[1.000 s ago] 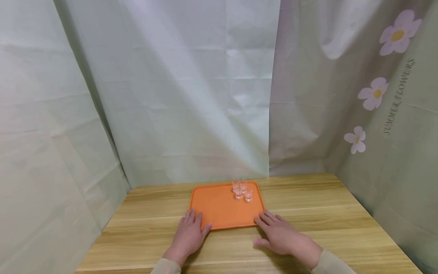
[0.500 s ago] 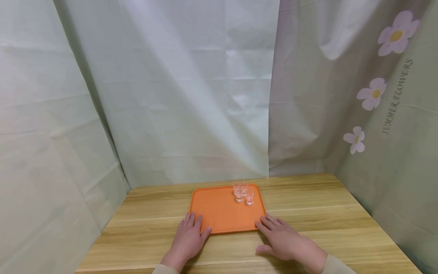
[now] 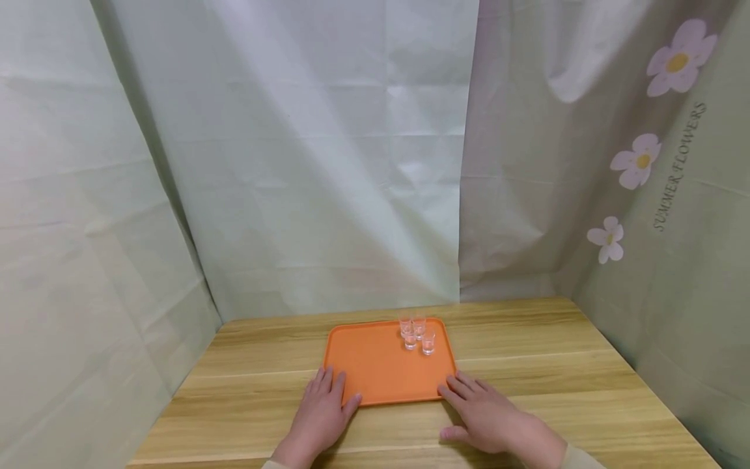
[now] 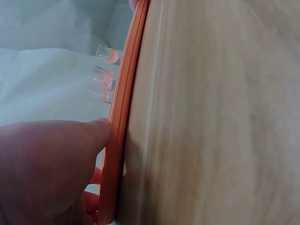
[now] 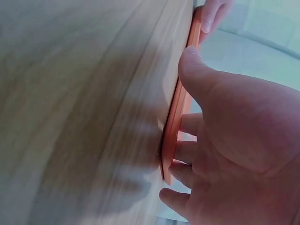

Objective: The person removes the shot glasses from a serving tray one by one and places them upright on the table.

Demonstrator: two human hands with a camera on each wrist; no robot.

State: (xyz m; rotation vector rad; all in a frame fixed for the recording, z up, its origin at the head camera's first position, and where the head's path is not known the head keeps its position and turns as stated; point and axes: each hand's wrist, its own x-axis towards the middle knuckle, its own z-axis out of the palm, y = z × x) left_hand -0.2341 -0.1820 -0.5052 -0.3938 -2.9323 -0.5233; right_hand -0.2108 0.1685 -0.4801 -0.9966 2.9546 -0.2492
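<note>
An orange rectangular tray (image 3: 381, 368) lies flat on the wooden table. Several small clear shot glasses (image 3: 428, 343) stand grouped at its back right; some overlap in the head view. At the tray's front left corner rests my left hand (image 3: 322, 413), fingers extended over the side and the thumb touching the front rim (image 4: 119, 122). My right hand (image 3: 483, 413) has its fingertips on the front right corner, its thumb apart from the tray. In the right wrist view those fingers (image 5: 187, 152) touch the rim without curling round it.
The wooden table (image 3: 545, 352) extends to both sides of the tray and in front of it. Pale curtains (image 3: 334, 163) enclose the table at the back and sides. Printed flowers and lettering mark the right curtain (image 3: 674, 273).
The tray, with the glasses on it, has slid a little toward me. Both hands have moved back along with it, keeping contact at the front corners.
</note>
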